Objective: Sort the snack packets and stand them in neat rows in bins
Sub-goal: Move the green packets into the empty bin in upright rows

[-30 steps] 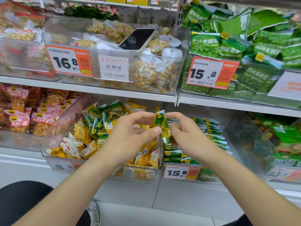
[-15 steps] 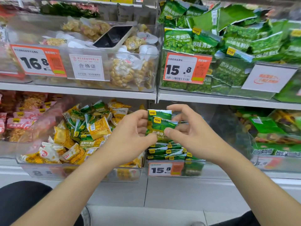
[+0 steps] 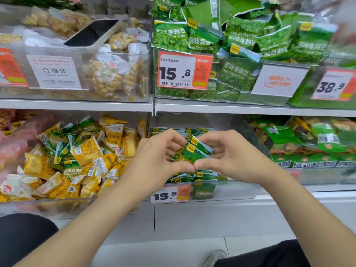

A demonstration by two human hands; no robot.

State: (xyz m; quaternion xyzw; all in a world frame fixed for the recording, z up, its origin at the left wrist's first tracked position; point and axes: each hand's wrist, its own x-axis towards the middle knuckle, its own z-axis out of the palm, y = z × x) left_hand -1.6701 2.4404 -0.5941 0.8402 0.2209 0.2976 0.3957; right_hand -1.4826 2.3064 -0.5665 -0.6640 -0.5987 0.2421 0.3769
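The left hand (image 3: 154, 157) and right hand (image 3: 231, 157) now sit lower, clamped together on small green foil packets (image 3: 194, 153); uneven squeezing may topple them in the clear plastic bin (image 3: 231, 189).

Bunch of small green packets (image 3: 194, 151), yellow-tabbed and tilted, at centre, over a clear bin (image 3: 221, 191) at 6 o'clock that contains similar packets in rows (image 3: 204, 175). At 9 o'clock, second bin (image 3: 57, 206): yellow and green packets (image 3: 86, 151), jumbled.
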